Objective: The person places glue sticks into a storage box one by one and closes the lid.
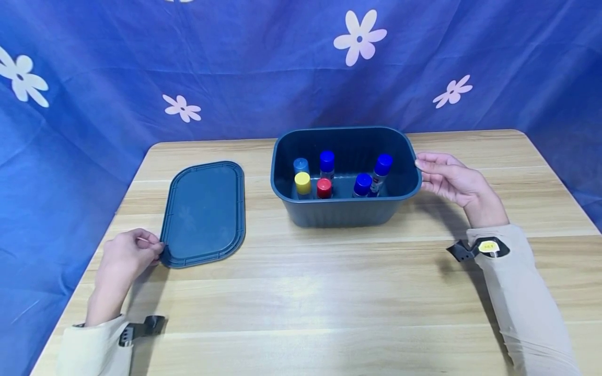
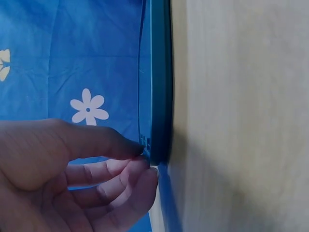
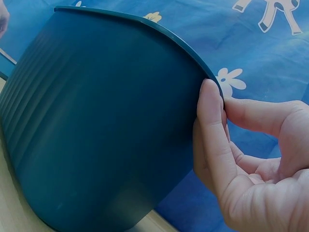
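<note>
A dark teal lid (image 1: 204, 214) lies flat on the left side of the table. My left hand (image 1: 129, 257) pinches its near left corner between thumb and fingers, seen close in the left wrist view. Right of the lid stands a deep teal bin (image 1: 343, 213). With thumb at the rim and fingers along the outer wall, my right hand (image 1: 449, 180) grips the bin's right end. Inside the bin stand several small bottles, among them one with a yellow cap (image 1: 303, 183), one with a red cap (image 1: 324, 188) and a tilted one with a blue cap (image 1: 383, 164).
The wooden table (image 1: 301, 292) reaches back to a blue cloth (image 1: 263, 68) with white flowers, which hangs close behind the bin. Black straps with small mounts sit on both wrists.
</note>
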A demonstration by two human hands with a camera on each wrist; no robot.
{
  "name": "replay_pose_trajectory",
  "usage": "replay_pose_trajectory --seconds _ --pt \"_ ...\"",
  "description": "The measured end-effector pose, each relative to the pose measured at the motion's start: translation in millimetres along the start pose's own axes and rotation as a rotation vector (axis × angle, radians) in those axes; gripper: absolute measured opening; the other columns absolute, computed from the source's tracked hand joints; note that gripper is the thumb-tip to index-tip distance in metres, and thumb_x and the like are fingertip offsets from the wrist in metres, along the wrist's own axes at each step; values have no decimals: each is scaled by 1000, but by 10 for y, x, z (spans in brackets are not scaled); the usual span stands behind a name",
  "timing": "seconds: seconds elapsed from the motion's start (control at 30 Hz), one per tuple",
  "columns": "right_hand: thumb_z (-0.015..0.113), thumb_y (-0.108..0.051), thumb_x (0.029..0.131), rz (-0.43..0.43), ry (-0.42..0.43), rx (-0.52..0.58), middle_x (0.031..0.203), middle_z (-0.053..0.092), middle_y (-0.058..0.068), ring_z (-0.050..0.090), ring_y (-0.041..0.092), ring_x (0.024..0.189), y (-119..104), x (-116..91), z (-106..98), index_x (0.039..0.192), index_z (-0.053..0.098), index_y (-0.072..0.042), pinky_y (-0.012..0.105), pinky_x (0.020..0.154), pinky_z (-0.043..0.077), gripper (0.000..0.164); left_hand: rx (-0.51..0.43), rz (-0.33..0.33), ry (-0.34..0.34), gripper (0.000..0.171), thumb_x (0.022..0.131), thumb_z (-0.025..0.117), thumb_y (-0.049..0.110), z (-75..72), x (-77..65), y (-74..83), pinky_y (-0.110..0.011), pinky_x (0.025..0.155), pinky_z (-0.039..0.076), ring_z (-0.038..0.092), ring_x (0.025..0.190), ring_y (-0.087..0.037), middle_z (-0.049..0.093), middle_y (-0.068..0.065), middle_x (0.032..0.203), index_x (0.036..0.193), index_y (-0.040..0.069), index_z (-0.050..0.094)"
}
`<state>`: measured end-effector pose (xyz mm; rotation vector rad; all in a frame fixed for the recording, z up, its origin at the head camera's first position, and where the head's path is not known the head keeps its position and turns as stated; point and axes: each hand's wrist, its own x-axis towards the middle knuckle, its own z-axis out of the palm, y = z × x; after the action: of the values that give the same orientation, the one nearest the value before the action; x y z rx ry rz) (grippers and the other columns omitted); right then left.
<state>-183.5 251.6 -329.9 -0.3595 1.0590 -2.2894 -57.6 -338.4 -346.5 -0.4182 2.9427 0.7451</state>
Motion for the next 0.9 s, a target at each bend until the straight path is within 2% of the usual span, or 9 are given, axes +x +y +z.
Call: replay_pose_trajectory --seconds 0.3,0.57,0.7,0.8,0.9 --pt "41 8 99 4 2 4 100 69 19 71 24 88 -1 1 1 112 62 10 32 79 59 25 85 48 16 20 89 63 15 -1 -24 -36 -28 53 41 53 60 -14 66 -3 67 87 -5 65" --pt "39 8 99 0 -3 -4 101 69 19 71 24 88 5 2 -11 111 63 9 32 80 59 26 108 13 -62 21 88 56 14 -36 9 -16 -27 56 41 55 60 -14 64 1 63 86 -4 66" --pt "39 8 99 1 -4 -1 101 70 19 71 24 87 9 5 -14 110 63 9 31 80 59 27 59 -36 -112 22 89 52 11 -50 9 -4 -25 56 45 62 56 -13 66 1 61 91 -8 65" --pt "39 9 99 0 -7 8 102 69 19 71 24 87 9 3 -15 111 63 9 32 80 59 27 25 -67 -145 25 92 50 10 -62 25 0 -28 61 50 66 57 -14 67 0 63 99 -12 61" --pt "39 9 99 0 -6 12 102 69 19 71 25 88 7 1 -16 111 63 9 32 80 59 27 31 -51 -163 34 94 46 10 -73 52 -5 -43 75 54 70 64 -23 69 -11 72 112 -18 54"
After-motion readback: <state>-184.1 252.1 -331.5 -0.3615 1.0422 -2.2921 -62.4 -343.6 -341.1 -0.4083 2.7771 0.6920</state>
